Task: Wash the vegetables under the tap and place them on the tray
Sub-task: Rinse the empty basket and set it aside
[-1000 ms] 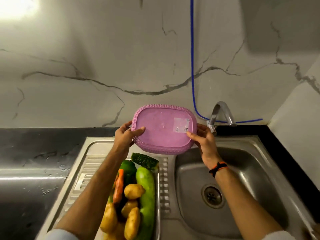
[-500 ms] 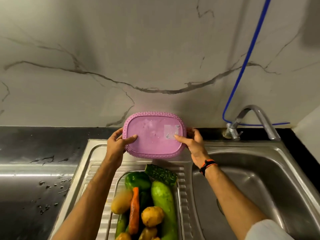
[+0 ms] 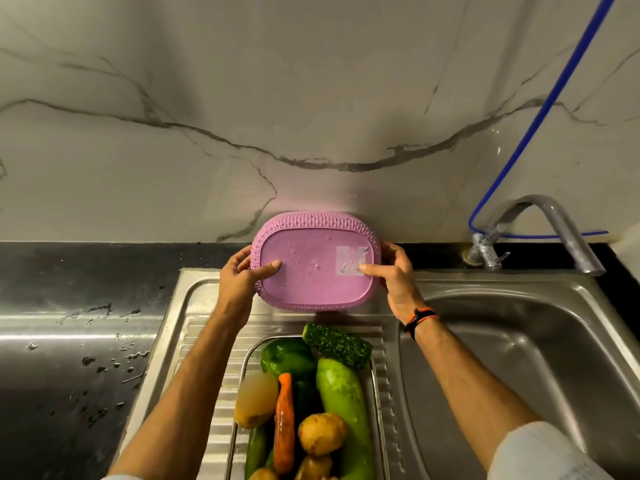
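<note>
I hold a pink plastic basket with its wet underside turned toward me, against the wall at the back of the draining board. My left hand grips its left edge, thumb on the base. On the other side, my right hand grips the right edge, thumb near a label. Below lies a metal tray with a green capsicum, a bitter gourd, a pale green gourd, a carrot and several potatoes. The tap stands at the back right.
The steel sink bowl lies to the right of the ribbed draining board. A wet black counter stretches to the left. A blue hose runs down the marble wall to the tap.
The pink basket has moved away from the tap, leftward and back, to the wall behind the draining board. Both hands keep their hold on its edges.
</note>
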`<state>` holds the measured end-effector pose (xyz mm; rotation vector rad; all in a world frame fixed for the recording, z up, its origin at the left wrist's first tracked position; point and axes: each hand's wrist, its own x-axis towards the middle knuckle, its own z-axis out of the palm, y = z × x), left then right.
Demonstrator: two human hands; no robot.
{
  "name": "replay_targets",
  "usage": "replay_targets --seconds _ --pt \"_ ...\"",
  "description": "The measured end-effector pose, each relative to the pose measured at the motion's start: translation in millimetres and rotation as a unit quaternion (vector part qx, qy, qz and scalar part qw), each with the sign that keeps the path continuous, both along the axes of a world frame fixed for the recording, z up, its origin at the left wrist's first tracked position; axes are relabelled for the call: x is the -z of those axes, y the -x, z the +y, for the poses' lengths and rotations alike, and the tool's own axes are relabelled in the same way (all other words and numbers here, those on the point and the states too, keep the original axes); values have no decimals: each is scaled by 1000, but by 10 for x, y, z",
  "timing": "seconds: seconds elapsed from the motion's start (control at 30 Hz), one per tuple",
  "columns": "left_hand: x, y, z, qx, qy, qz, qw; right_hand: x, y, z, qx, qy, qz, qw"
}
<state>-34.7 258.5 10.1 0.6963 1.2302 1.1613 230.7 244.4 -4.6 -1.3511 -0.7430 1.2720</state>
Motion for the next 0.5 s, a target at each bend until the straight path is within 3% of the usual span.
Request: replay_targets --seconds 0.5 --pt "-59 42 -125 -7 5 30 1000 -53 19 -158 1 -28 -40 999"
